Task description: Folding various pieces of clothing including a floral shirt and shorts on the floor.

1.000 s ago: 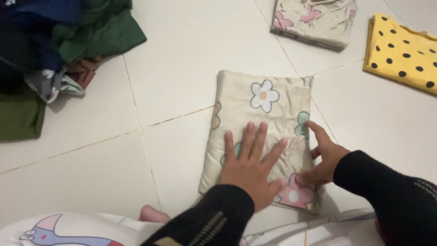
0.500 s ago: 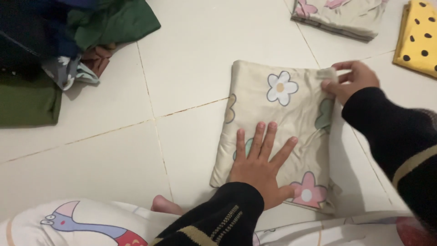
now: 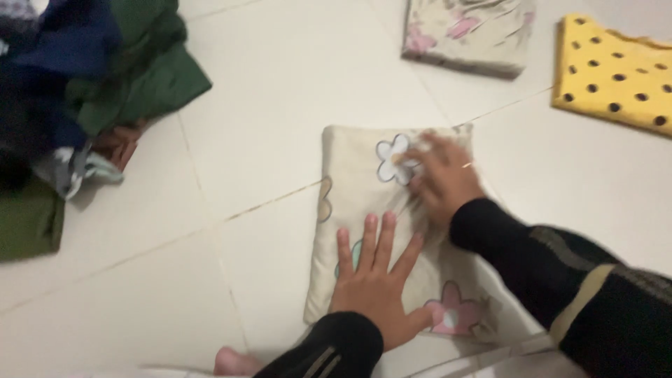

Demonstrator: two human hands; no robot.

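Observation:
A folded cream cloth with flower prints (image 3: 350, 164) lies flat on the white tiled floor. My left hand (image 3: 374, 283) presses on its near half, palm down, fingers spread. My right hand (image 3: 441, 175) rests flat on the far half of the same cloth, over a white flower print; it is blurred. Both arms wear black sleeves with pale stripes. Neither hand grips the cloth.
A second folded floral cloth (image 3: 465, 35) lies at the top, a yellow cloth with black dots (image 3: 616, 77) at the top right. A heap of dark green, blue and patterned clothes (image 3: 77, 91) fills the left side. A bare toe (image 3: 234, 362) shows at the bottom edge.
My right hand has moved from the cloth's far right corner inward onto its top surface. The left hand stays pressed on the near half. The camera view has shifted slightly.

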